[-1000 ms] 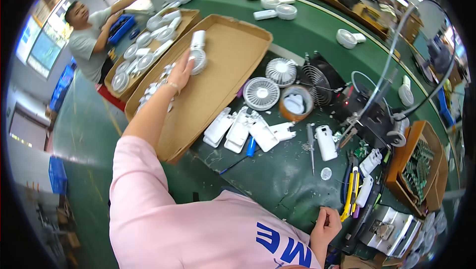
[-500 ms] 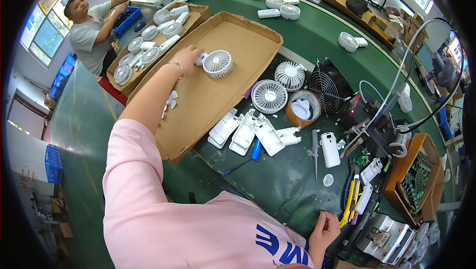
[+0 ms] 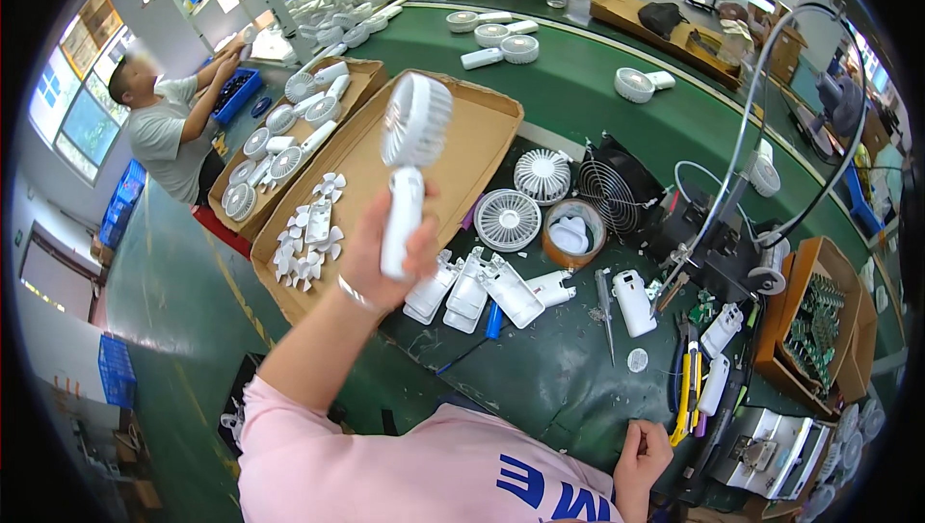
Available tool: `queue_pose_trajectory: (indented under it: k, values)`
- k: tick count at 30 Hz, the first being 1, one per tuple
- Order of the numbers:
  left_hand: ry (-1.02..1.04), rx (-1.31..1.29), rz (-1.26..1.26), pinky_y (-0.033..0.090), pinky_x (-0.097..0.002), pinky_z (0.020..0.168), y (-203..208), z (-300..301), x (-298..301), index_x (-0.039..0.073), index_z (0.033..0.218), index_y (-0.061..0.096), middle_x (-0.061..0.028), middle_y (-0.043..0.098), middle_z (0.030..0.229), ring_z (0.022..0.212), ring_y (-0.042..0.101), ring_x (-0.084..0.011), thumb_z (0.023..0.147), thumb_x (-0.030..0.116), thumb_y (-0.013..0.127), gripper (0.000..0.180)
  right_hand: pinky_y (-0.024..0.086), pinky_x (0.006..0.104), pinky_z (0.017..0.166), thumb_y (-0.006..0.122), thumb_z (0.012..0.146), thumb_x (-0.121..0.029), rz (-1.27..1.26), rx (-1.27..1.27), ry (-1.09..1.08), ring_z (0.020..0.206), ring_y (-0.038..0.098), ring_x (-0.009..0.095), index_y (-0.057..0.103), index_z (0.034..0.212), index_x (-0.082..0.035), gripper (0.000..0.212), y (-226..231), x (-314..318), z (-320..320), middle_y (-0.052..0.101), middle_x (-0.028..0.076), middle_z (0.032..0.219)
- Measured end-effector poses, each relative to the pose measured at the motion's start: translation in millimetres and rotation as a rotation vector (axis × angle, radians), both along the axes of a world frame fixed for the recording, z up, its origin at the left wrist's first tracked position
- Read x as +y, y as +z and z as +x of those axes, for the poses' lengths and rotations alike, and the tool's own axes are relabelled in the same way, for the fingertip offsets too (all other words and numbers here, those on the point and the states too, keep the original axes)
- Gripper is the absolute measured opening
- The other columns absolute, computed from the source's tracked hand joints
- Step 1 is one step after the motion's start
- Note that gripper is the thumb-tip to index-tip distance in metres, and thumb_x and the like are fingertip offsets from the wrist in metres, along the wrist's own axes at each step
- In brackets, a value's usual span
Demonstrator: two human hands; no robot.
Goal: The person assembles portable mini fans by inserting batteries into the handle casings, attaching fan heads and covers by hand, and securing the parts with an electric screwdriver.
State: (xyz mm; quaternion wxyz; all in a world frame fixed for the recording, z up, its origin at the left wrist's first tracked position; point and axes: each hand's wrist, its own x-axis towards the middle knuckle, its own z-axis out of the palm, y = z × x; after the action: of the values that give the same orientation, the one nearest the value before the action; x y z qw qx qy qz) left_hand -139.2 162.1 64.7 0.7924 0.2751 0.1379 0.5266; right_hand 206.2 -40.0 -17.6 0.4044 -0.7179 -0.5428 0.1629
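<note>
White handheld fan, round grille.

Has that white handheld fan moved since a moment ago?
Yes. The left hand has lifted the white fan off the cardboard tray, toward the person.

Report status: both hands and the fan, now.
Left hand gripping white handheld fan by its handle, raised above cardboard tray. Right hand empty, at table edge. Nothing obstructing.

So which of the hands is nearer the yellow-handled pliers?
Right. The right hand rests at the table edge just left of the yellow-handled pliers. The left hand is raised far to the left, gripping a white handheld fan.
</note>
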Motion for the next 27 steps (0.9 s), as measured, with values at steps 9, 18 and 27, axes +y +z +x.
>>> queue_pose_trajectory:
  k: [9,18,27]
  values:
    - [-0.253,-0.318,-0.068,0.039,-0.0316,0.048,-35.1,71.2,-38.5,0.005,0.118,0.042,-0.0085,0.052,0.069,0.048,0.049,-0.0170,0.092,0.047,0.040,0.049,0.034,0.0272,0.043,0.060,0.079,0.002,0.005,0.017,0.054,0.047,0.047,0.016,0.062,0.078,0.000,0.002,-1.7,4.9,2.4,0.049,0.008,0.062]
    - [-0.153,-0.120,-0.117,0.044,-0.0317,0.051,-58.1,101.4,-69.4,0.002,0.117,0.042,-0.0151,0.058,0.074,0.051,0.055,-0.0201,0.089,0.043,0.044,0.049,0.034,0.0267,0.043,0.061,0.079,0.002,0.043,0.011,0.024,0.046,0.046,0.015,0.062,0.080,0.000,0.002,-4.7,-1.5,0.9,0.050,0.008,0.063]
    - [0.291,0.696,0.213,0.050,-0.0286,0.070,-52.0,125.2,-87.8,0.000,0.121,0.035,-0.0148,0.062,0.097,0.078,0.062,-0.0170,0.093,0.011,0.046,0.032,0.030,0.0249,0.045,0.059,0.081,0.003,0.079,0.014,0.024,0.049,0.043,0.012,0.060,0.080,0.001,0.003,-4.4,0.5,-1.3,0.048,0.006,0.063]
